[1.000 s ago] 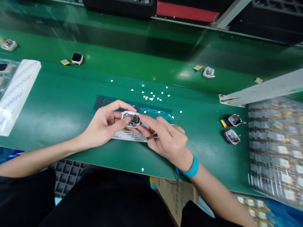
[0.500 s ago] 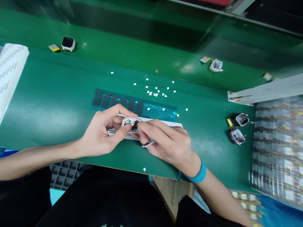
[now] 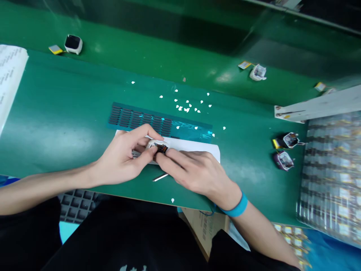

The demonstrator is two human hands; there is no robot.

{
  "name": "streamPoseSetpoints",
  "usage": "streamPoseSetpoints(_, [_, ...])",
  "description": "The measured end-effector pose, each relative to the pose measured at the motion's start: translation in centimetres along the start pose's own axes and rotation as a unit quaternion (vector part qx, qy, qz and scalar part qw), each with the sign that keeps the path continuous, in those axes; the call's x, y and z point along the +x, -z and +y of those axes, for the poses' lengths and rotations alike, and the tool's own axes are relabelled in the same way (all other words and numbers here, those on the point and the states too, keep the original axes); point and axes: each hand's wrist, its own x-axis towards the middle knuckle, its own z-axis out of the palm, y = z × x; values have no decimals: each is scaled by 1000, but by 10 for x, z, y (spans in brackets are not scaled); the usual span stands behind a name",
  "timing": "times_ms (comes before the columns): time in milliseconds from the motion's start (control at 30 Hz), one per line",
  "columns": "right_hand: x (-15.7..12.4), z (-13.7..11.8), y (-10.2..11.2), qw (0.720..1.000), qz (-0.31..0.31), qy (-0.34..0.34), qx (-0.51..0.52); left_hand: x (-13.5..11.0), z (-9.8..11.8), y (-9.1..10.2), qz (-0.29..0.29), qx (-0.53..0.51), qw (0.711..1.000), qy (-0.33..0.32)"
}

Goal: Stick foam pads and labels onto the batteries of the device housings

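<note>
My left hand [image 3: 126, 158] grips a small white device housing [image 3: 158, 146] with its circuit board showing, thumb and fingers closed round it. My right hand [image 3: 194, 171] presses its fingertips onto the housing from the right, and a thin metal tool [image 3: 160, 177] sticks out from under its palm. Both hands rest over a white label sheet [image 3: 197, 146] on the green mat [image 3: 70, 120]. A blue strip of dark sticker rows [image 3: 138, 119] lies just beyond the hands.
Small white scraps [image 3: 187, 106] dot the mat. Two open devices [image 3: 286, 150] lie at the right beside a tray of parts [image 3: 332, 173]. On the far belt sit a white device with a dark screen [image 3: 73, 43] and another opened device [image 3: 258, 72]. A white sheet [image 3: 8, 79] is at the left.
The view tilted down and the hands moved slightly nearer me. My right hand flattened over the housing, and the metal tool now points left from under the palm.
</note>
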Motion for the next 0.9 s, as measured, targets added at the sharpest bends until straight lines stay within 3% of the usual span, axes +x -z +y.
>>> streamPoseSetpoints(133, [1, -3, 1, 1000, -30, 5, -6, -2, -3, -2, -24, 36, 999, -19])
streamPoseSetpoints(300, [-5, 1, -2, 1000, -15, 5, 1, -1, -6, -1, -30, 33, 998, -44])
streamPoseSetpoints(500, [-10, 13, -6, 996, 20, -54, 63, 1, -8, 1, -26, -117, 992, 31])
streamPoseSetpoints(600, [-9, 15, -3, 998, 30, -39, 51, 1, -10, 0, -22, -119, 992, 35])
streamPoseSetpoints(733, [-5, 8, 3, 1000, 9, 1, -10, -1, -11, -1, 2, -5, 999, -37])
streamPoseSetpoints(900, [0, -4, 6, 998, -32, 2, -54, -4, -10, -3, 35, 153, 974, -162])
